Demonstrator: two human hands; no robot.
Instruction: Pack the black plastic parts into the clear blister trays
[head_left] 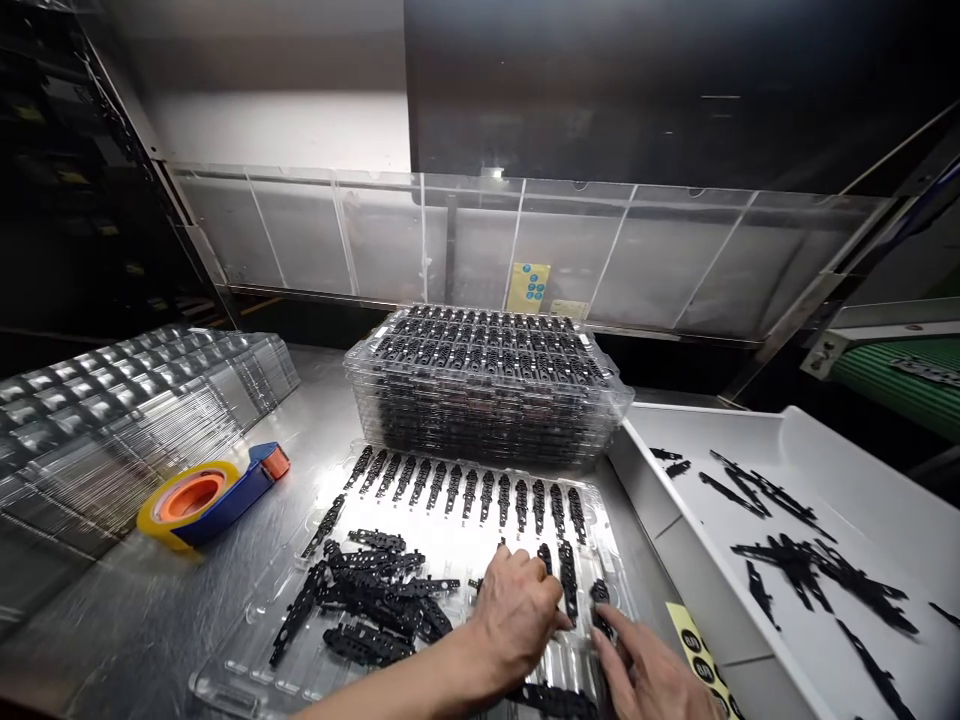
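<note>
A clear plastic tray (247, 660) lies on the metal bench before me, its back row filled with slim black plastic parts (469, 490). A loose pile of the same black parts (371, 600) sits on its left half. My left hand (517, 615) rests knuckles up on the tray's right part, fingers curled and pinched at a part by a slot. My right hand (649, 670) is beside it at the tray's right edge, index finger stretched toward a black part (600, 592).
A stack of filled clear trays (487, 385) stands behind the working tray. Empty clear trays (112, 420) are piled at the left, with a tape dispenser (214, 492) in front of them. A white bin (795, 450) holding several loose black parts sits at the right.
</note>
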